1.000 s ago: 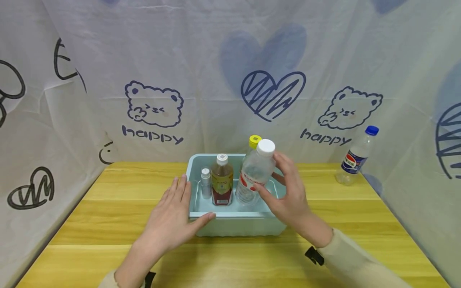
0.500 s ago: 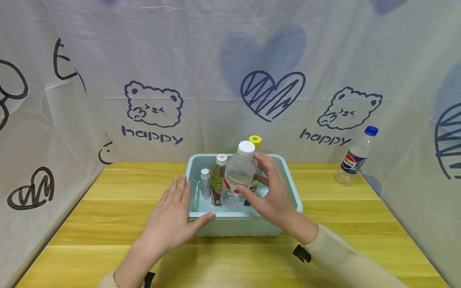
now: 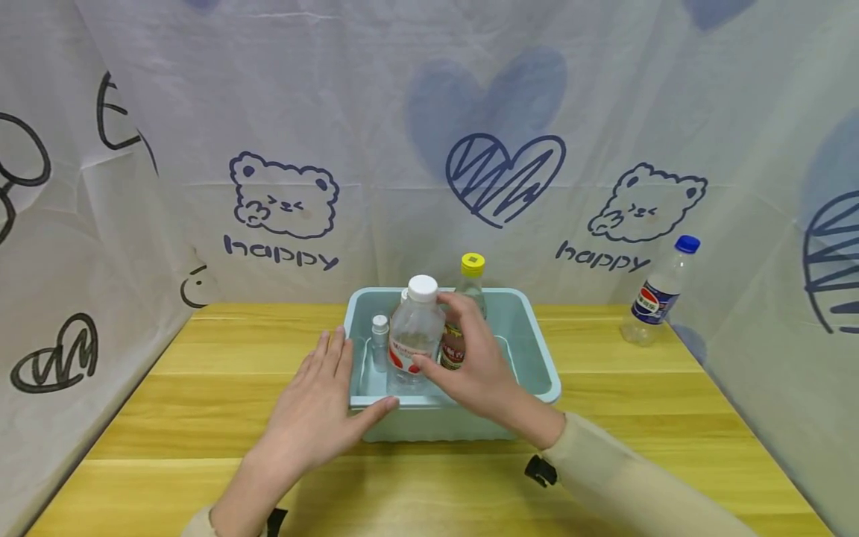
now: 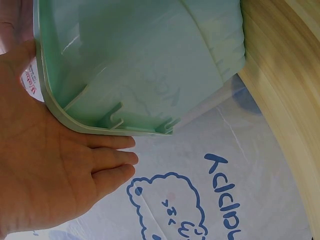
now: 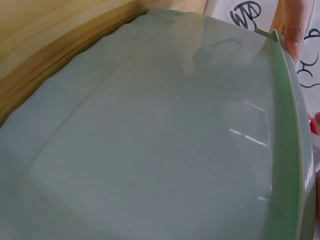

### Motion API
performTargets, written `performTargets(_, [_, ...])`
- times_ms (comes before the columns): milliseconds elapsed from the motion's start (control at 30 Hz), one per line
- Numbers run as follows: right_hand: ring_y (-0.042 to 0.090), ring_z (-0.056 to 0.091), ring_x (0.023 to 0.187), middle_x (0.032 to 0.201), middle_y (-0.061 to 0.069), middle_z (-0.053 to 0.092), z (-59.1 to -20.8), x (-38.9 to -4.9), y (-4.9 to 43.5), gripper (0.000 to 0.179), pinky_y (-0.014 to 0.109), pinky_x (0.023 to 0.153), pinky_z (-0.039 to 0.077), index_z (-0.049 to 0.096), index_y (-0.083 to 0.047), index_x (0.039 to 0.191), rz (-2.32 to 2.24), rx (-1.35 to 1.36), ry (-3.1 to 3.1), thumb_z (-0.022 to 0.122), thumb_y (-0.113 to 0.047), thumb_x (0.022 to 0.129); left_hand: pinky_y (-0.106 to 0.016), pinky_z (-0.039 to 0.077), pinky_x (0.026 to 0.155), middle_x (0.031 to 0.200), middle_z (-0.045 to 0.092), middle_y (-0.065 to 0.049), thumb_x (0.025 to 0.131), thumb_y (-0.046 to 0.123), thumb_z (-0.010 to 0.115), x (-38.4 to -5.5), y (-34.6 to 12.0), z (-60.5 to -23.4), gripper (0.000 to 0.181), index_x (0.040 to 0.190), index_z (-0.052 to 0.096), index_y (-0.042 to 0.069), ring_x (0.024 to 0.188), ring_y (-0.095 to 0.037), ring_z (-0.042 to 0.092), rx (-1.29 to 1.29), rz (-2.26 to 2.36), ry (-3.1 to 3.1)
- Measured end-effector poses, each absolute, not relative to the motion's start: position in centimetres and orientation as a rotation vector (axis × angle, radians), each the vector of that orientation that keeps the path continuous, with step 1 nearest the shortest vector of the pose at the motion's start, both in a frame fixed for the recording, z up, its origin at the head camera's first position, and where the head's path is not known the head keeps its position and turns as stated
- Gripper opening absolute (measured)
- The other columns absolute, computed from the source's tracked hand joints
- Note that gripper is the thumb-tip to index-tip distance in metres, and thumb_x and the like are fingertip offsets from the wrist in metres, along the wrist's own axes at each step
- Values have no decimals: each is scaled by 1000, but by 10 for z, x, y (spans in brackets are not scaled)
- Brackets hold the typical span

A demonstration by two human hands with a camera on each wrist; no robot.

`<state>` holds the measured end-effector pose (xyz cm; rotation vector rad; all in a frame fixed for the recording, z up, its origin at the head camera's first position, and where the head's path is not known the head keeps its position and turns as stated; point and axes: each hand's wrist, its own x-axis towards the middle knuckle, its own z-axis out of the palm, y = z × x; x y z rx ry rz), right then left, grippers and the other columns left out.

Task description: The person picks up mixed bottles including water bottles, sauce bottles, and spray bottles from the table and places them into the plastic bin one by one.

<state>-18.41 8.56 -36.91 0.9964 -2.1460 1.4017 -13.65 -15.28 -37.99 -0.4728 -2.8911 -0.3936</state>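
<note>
My right hand (image 3: 479,369) grips a clear plastic bottle (image 3: 414,332) with a white cap and a red-and-white label, thumb across the label. The bottle is upright inside the pale green plastic bin (image 3: 456,425), near its front wall. My left hand (image 3: 312,406) rests on the bin's left front corner, fingers straight along the side and thumb over the front rim; the left wrist view shows its palm side (image 4: 55,165). A small clear bottle (image 3: 379,339) stands left in the bin. Behind the held bottle, a white-capped juice bottle is almost fully hidden. A yellow-capped bottle (image 3: 473,280) stands partly behind my right fingers.
Near the back right of the wooden table (image 3: 624,388) stands an upright Pepsi bottle (image 3: 654,302) with a blue cap. A white printed cloth (image 3: 403,97) hangs behind and along both sides. The bin's right wall (image 5: 165,125) fills most of the right wrist view.
My right hand has moved left within the bin with the clear bottle, which now covers the juice bottle and leaves more of the yellow-capped bottle showing. My left hand has stayed put.
</note>
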Motion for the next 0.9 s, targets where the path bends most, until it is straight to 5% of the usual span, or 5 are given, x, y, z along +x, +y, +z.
performTargets(567, [37, 56, 134, 144, 15, 46, -364, -193, 66, 82, 49, 106, 54, 38, -3, 153, 1601, 861, -2496, 82, 4, 85, -59, 27, 124, 167, 18, -30, 94, 81, 45, -137, -153, -379, 113, 158, 29, -12, 155, -47, 20, -481, -390, -2895])
performTargets(900, [34, 58, 133, 144, 14, 48, -363, -201, 58, 87, 36, 99, 58, 38, -3, 153, 1465, 875, -2644, 87, 1, 82, -60, 27, 124, 168, 18, -29, 94, 82, 42, -137, -153, -378, 114, 158, 29, -12, 155, -47, 19, -483, -394, -2903])
